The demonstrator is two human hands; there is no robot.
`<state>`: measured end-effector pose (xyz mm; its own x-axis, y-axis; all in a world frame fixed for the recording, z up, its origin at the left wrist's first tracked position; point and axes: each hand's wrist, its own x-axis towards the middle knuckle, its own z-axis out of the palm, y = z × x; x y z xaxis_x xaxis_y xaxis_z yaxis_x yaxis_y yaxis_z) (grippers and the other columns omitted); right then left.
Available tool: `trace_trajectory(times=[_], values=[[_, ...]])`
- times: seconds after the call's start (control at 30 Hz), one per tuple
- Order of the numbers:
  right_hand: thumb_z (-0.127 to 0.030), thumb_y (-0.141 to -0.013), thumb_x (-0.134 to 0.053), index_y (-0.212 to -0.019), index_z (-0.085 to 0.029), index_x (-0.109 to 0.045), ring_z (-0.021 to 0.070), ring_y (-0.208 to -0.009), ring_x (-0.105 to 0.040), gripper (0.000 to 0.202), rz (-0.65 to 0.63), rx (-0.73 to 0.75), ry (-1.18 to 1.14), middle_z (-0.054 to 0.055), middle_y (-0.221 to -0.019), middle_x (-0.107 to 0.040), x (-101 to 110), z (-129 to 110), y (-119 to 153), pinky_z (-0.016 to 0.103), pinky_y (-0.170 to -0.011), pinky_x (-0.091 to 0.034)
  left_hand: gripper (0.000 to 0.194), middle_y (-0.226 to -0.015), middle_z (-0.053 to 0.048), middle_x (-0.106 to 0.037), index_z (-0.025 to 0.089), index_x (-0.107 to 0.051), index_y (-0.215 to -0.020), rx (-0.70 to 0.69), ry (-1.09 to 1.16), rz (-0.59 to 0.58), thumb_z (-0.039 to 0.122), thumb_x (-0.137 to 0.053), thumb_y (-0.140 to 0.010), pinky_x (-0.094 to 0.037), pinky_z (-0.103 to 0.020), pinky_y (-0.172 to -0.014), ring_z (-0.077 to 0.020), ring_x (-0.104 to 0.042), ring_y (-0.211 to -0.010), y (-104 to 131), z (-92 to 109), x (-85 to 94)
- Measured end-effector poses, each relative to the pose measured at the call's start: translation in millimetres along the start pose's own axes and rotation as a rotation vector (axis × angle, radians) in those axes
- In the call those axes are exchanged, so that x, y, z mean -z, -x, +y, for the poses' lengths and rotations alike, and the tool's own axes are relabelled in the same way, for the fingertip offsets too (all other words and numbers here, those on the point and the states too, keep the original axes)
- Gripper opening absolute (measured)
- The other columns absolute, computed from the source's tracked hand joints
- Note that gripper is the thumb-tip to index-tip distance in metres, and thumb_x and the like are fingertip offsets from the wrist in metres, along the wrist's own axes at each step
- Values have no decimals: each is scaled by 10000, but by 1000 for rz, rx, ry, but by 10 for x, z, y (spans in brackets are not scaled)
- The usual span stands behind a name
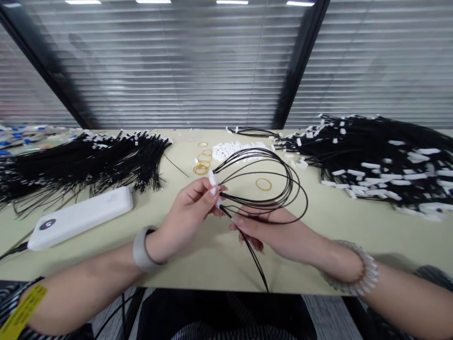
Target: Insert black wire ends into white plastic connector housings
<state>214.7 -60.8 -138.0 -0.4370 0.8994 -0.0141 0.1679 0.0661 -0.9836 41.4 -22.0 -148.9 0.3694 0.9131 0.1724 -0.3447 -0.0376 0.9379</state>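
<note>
My left hand (196,200) pinches a white plastic connector (213,178) between thumb and fingers, just above the middle of the table. Several thin black wires (299,182) run out of it to the right and curve round in wide loops. More wires of the same harness hang down past the table's front edge. Around these hanging strands, close to the connector, the fingers of my right hand (260,226) are closed, with the loops passing over its back. The fingertips partly cover the connector's lower end.
Black wires with white connectors lie in a large heap (371,156) at right and another pile (116,158) at left. Small white connectors (233,150) and yellow rubber bands (204,158) lie beyond my hands, with one loose band (264,184) nearer. A white power bank (85,215) sits at left.
</note>
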Motion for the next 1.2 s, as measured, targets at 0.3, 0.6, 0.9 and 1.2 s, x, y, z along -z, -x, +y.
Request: trace_trajectory(times=[0.3, 0.6, 0.9, 1.2], values=[[-322, -889, -427, -685, -199, -569, 88, -468, -478, 277, 96, 184, 190, -28, -551, -528, -51, -3, -13, 242, -498, -464, 163, -704, 23, -572, 172, -611, -771, 50, 0, -16, 330, -652, -756, -395, -170, -519, -60, -494, -553, 5, -15, 2], [-205, -877, -442, -1181, -261, -548, 115, -802, -585, 328, 200, 440, 416, 7, -1116, -607, -21, 18, -22, 309, -819, -504, 160, -681, 18, -566, 145, -605, -775, 220, 267, -7, 242, -709, -703, -445, -158, -574, -67, -508, -595, -4, 8, -40], [-203, -868, -448, -967, -230, -624, 95, -580, -532, 204, 174, 387, 422, -23, -680, -604, -4, 74, -6, 239, -590, -490, 104, -665, 8, -570, 152, -597, -816, 305, 370, -36, 229, -645, -765, -464, -191, -575, -89, -533, -590, -19, -50, -4], [-220, -732, -625, -679, -163, -533, 59, -524, -472, 120, 347, 397, 581, -34, -597, -534, -18, 85, 27, 177, -498, -405, 49, -661, 22, -585, 159, -609, -802, 300, 362, 28, 203, -621, -785, -445, -156, -542, -58, -524, -540, -23, 7, -32]])
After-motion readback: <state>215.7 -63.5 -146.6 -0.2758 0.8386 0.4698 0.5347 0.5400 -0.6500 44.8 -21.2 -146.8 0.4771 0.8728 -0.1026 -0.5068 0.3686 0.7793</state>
